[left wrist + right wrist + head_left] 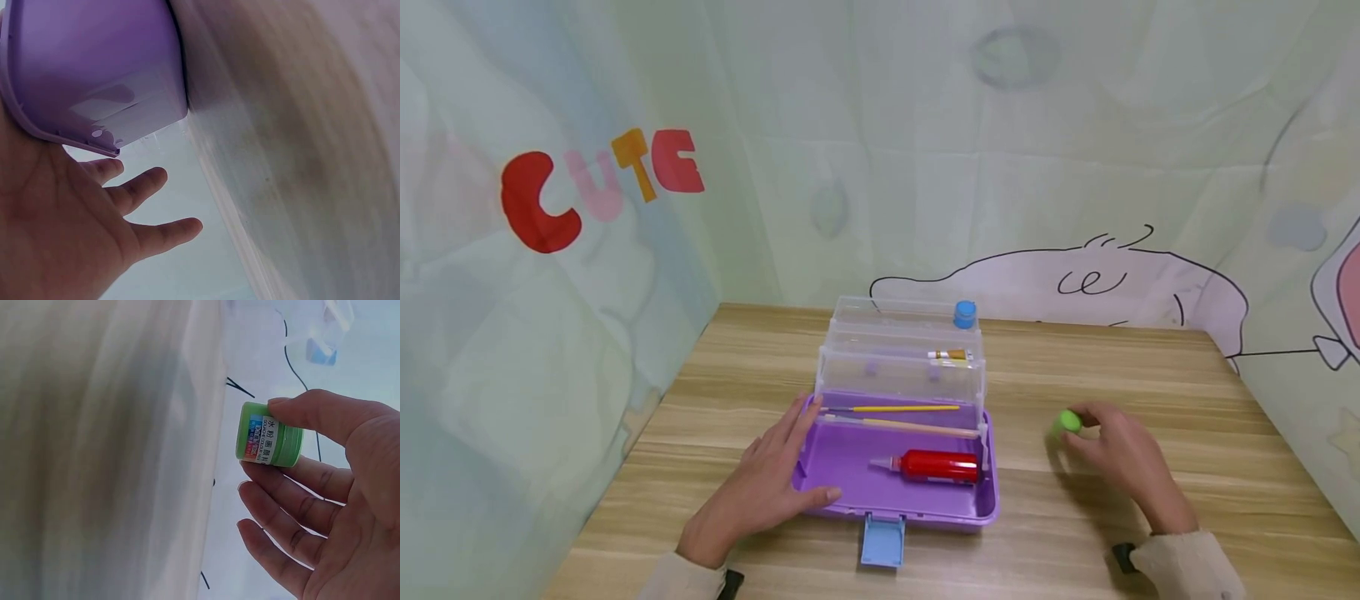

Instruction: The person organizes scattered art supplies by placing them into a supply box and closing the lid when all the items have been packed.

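Observation:
My right hand point(1123, 450) pinches a small green paint jar point(257, 442) between thumb and fingers, right of the purple box point(842, 506). The right wrist view shows the printed label on the jar's side; the jar appears slightly above the table. My left hand point(767, 475) rests on the left rim of the box with its fingers spread straight, and the thumb lies over the front rim. Inside the box are a yellow paintbrush point(906, 408), a paler paintbrush point(917, 427) and a red bottle point(940, 466) with a clear pointed nozzle.
Clear tiered trays point(887, 379) stand raised at the back of the box. They hold a blue jar point(965, 314) and a small paint tube point(947, 355). A light blue latch point(883, 542) hangs at the front. Printed cloth point(760, 167) surrounds the wooden table point(1060, 533).

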The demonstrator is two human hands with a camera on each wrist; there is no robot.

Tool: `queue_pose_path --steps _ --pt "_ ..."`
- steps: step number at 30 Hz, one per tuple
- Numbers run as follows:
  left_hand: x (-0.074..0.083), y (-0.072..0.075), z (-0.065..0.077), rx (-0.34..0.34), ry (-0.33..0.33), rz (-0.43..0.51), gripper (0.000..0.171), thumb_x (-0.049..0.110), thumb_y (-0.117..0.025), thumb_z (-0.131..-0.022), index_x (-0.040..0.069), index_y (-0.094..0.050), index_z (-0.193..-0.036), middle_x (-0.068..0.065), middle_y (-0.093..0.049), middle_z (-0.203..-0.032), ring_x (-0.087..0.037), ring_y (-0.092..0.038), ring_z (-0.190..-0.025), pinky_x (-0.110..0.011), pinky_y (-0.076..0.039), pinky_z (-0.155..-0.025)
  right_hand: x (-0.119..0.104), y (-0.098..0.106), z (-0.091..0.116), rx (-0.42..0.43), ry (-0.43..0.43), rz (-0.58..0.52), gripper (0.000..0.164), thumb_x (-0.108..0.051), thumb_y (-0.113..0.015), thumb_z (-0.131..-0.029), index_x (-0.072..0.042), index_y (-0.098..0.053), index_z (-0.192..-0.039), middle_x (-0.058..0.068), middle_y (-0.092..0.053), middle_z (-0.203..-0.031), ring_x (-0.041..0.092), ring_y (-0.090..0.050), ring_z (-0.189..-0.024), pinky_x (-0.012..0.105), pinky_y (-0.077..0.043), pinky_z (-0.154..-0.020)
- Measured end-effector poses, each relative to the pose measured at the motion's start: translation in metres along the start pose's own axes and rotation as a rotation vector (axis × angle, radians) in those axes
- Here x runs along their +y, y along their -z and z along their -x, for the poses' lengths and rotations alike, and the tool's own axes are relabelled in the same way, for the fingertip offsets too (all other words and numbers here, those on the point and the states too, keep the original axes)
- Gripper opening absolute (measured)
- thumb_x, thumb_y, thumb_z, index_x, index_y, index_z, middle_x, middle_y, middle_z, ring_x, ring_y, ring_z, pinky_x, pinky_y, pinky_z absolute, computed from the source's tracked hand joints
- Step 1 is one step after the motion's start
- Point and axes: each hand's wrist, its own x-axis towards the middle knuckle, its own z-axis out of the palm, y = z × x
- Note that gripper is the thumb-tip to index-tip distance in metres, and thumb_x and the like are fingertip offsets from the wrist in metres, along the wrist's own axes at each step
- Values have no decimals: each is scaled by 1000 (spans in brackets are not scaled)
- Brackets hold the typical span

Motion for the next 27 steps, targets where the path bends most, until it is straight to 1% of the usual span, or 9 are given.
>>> queue_pose_path --steps 4,9,13,19,27 --pt "-1 -1 0 3 -1 -4 110 70 -65 -74 32 -2 -155 -8 -9 -162 -41 -28 -140 -73 -28 -100 -4 1 -4 -4 6 -4 37 -26 -74 -82 -5 -68 -111 12 -71 -103 35 -64 -98 53 -51 -77" --pt "0 -1 0 2 1 -3 110 70 -65 -74 32 -2 -155 -8 -9 -162 -41 -28 -140 -72 -28 -100 -9 3 -10 21 31 -16 37 -28 -74 -82 -5 -68 -110 12 -71 -102 33 -65 -96 52 -51 -74" --pt "0 -1 0 2 2 -1 110 70 -66 -74 31 -3 -155 -7 -9 -162 -41 -28 -140 -72 -29 -100 -13 3 -15 30 43 -16 37 -28 -74 -82 -5 -68 -111 11 -71 -101 31 -65 -95 50 -51 -75" --pt "-1 -1 0 0 4 -2 110 70 -65 -74 32 -2 -155 -5 -7 -162 -40 -28 -140 -72 -29 -100 -20 3 -21 21 35 -23 38 -30 -73 -84 -6 -67 -113 12 -70 -104 32 -64 -96 50 -52 -76" --pt "-1 0 -1 4 -5 2 110 69 -66 -74 31 -3 -155 -7 -8 -162 -40 -27 -141 -72 -29 -100 -30 3 -30 42 58 -25 40 -31 -72 -83 -5 -67 -113 11 -70 -102 30 -64 -96 49 -52 -77"
